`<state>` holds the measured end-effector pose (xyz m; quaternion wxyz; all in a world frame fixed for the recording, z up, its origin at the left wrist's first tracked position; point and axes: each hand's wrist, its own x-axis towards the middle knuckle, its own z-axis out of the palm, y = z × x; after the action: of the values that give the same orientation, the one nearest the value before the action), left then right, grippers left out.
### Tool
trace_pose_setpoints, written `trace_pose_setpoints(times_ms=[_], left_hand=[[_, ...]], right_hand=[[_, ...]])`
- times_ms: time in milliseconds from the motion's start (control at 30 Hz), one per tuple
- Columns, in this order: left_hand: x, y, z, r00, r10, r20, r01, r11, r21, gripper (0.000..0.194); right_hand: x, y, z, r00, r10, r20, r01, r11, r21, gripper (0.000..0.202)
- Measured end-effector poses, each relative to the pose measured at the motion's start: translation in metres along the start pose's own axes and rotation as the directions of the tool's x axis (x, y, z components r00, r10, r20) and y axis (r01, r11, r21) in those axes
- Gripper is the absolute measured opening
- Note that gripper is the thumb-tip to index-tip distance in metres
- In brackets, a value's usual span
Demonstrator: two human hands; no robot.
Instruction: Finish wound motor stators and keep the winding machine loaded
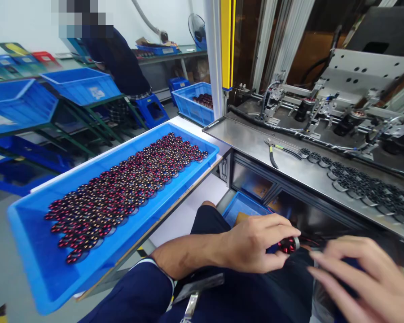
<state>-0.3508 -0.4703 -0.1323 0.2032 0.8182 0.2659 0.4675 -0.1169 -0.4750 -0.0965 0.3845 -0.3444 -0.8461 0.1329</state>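
Over my lap, my left hand (pixel 256 242) pinches a small round motor (pixel 288 245), black and red with a silver rim, between thumb and fingers. Thin reddish wires (pixel 309 241) run beside it to the right. To the right of the motor, my right hand (pixel 363 273) is slightly blurred, with its fingers stretched out and apart and nothing visible in them. A blue tray (pixel 30 233) on my left holds many similar round red-and-black parts (pixel 131 184) laid in rows.
On the steel bench (pixel 242 134) at right lie pliers (pixel 272 154) and many black round parts (pixel 357 179). Behind them stands a machine with clamps (pixel 326 107). Below sits a blue bin (pixel 245 204). A co-worker (pixel 117 58) is at the back left, near blue crates (pixel 81 85).
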Motion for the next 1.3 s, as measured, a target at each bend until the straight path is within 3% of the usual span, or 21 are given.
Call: trace_pose_setpoints(times_ms=[33,100,200,267,333,400,500,567,667,833,933,1167,1300], left_hand=[[0.0,0.001,0.0,0.999,-0.023,0.028,0.023,0.999,0.024,0.038],[0.001,0.005,-0.002,0.994,-0.055,0.091,0.051,0.997,0.05,0.04],[0.002,0.007,-0.007,0.988,-0.073,0.139,0.065,0.996,0.063,0.034],[0.001,0.006,-0.009,0.994,-0.068,0.083,0.065,0.997,0.04,0.032],[-0.001,0.003,-0.01,0.996,-0.08,-0.03,0.078,0.996,-0.039,0.03],[-0.003,0.0,-0.008,0.984,-0.123,-0.128,0.102,0.982,-0.157,0.034],[-0.007,-0.003,-0.002,0.959,-0.217,-0.182,0.15,0.934,-0.325,0.042],[-0.009,-0.004,0.002,0.94,-0.288,-0.185,0.197,0.897,-0.396,0.043],[-0.009,-0.002,0.005,0.91,-0.357,-0.212,0.246,0.875,-0.417,0.044],[-0.007,0.0,0.007,0.917,-0.289,-0.273,0.185,0.918,-0.352,0.043],[-0.007,0.001,0.008,0.906,-0.321,-0.275,0.205,0.903,-0.378,0.043],[-0.009,0.003,0.009,0.857,-0.48,-0.19,0.323,0.786,-0.528,0.043],[-0.008,0.003,0.01,0.851,-0.501,-0.156,0.326,0.738,-0.591,0.045]], right_hand=[[0.008,-0.005,0.001,0.98,-0.162,0.119,0.171,0.983,-0.07,0.028],[0.023,-0.013,0.006,0.916,-0.302,0.263,0.347,0.927,-0.142,0.026],[0.034,-0.02,0.016,0.919,-0.268,0.289,0.318,0.938,-0.139,0.019],[0.032,-0.021,0.019,0.94,-0.229,0.252,0.251,0.966,-0.059,0.016],[0.024,-0.022,0.023,0.985,-0.12,0.127,0.117,0.993,0.027,0.013],[0.014,-0.02,0.029,0.996,0.091,-0.011,-0.089,0.988,0.127,0.007],[-0.002,-0.012,0.042,0.919,0.393,-0.045,-0.356,0.871,0.339,0.009],[-0.01,-0.007,0.05,0.888,0.453,-0.076,-0.352,0.779,0.519,0.013],[-0.017,-0.005,0.056,0.919,0.367,-0.146,-0.188,0.731,0.656,0.022],[-0.015,-0.02,0.057,0.975,0.192,-0.108,-0.118,0.869,0.48,0.05],[-0.013,-0.024,0.056,0.983,0.123,-0.139,-0.062,0.922,0.381,0.05],[-0.012,-0.017,0.05,0.993,-0.103,-0.053,0.111,0.98,0.167,0.056],[-0.007,-0.02,0.048,0.986,-0.131,-0.105,0.143,0.983,0.113,0.04]])
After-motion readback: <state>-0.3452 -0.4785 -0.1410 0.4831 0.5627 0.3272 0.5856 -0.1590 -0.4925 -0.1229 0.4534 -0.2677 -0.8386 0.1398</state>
